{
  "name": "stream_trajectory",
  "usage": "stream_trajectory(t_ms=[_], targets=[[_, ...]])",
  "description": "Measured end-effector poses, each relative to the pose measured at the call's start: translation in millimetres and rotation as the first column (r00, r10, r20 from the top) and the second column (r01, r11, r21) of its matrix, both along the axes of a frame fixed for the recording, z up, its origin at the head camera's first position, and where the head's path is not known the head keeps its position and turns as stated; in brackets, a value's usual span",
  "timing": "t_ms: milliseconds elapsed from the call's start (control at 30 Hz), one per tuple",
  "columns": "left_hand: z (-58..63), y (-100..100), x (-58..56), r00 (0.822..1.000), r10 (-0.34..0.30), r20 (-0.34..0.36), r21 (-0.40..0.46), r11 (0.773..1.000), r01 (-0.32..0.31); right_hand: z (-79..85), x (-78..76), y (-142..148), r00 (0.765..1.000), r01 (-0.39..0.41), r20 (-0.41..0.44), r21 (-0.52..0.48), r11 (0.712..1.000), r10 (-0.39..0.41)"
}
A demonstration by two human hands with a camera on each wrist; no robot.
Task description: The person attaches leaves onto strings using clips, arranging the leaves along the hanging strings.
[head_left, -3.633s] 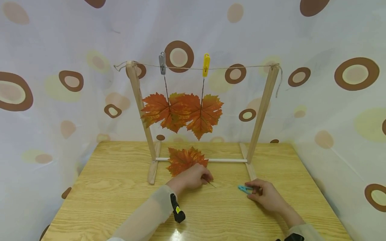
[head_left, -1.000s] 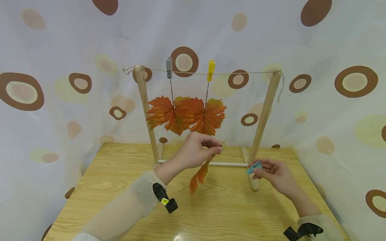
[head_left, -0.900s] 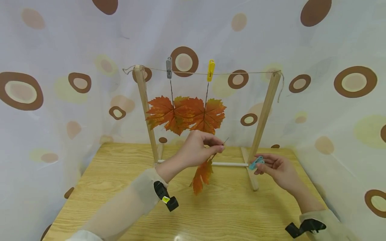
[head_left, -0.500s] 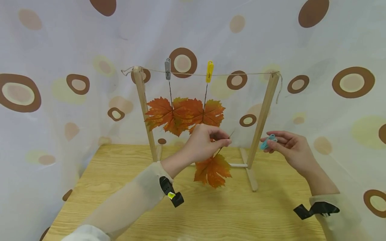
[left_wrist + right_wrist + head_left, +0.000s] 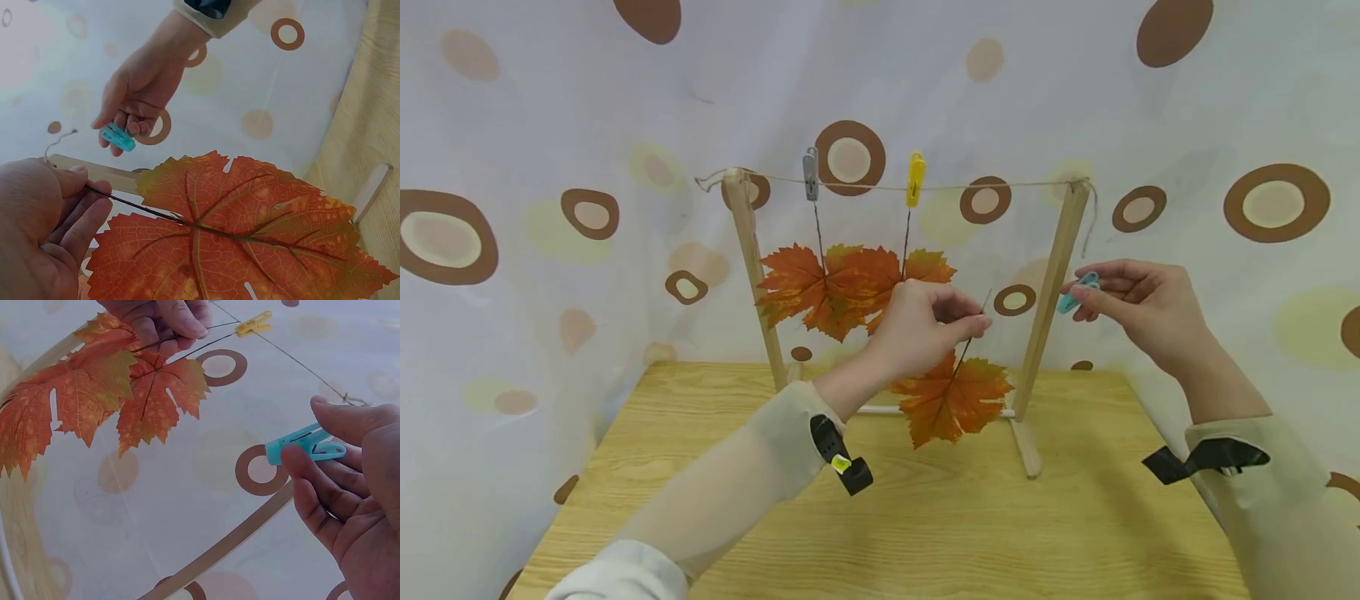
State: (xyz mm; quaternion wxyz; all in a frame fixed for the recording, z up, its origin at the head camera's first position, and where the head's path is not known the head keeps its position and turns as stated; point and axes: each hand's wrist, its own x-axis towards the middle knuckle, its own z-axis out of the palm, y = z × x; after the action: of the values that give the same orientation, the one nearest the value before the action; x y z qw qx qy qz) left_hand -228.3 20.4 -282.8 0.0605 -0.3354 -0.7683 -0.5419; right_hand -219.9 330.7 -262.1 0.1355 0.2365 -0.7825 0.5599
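An orange-red artificial maple leaf hangs from my left hand, which pinches its thin dark stem between thumb and fingers. The stem's tip pokes up past the fingertips, below the string. In the left wrist view the leaf spreads out broadly with its veins showing. My right hand holds a light-blue clothespin by thumb and fingers, just right of the right post. Seen from the right wrist, the clothespin has its nose pointing left.
A string runs between two wooden posts. Grey and yellow clothespins on it each hold a hanging leaf, and these two leaves overlap. A white rod joins the posts low above the wooden table.
The left hand has picked the leaf up off the table and raised it rightward, turning its face toward the head camera. The right hand has lifted the light-blue clothespin up and to the right.
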Motion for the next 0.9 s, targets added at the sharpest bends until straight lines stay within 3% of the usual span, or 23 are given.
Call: stream_trajectory(t_ms=[267,500,733,900], targets=[[18.3,11,-12.9,1.0,0.014,0.001,0.075,0.997,-0.014,29.9,-8.0,-8,0.991,-0.125,-0.054,-0.102,0.987,0.12],[25.2,25,-20.1,0.998,0.057,-0.018,0.11,0.992,-0.054,62.1,-3.9,-16,0.989,-0.113,-0.111,-0.099,0.989,0.102],[34.2,32,-28.6,0.995,0.065,0.079,0.152,0.985,-0.077,92.0,-11.1,-31,0.985,-0.14,-0.123,-0.141,0.98,0.123],[37.7,36,-37.0,0.995,0.069,0.074,0.149,0.986,-0.08,107.7,-19.2,-42,0.987,-0.125,-0.121,-0.142,0.982,0.108]])
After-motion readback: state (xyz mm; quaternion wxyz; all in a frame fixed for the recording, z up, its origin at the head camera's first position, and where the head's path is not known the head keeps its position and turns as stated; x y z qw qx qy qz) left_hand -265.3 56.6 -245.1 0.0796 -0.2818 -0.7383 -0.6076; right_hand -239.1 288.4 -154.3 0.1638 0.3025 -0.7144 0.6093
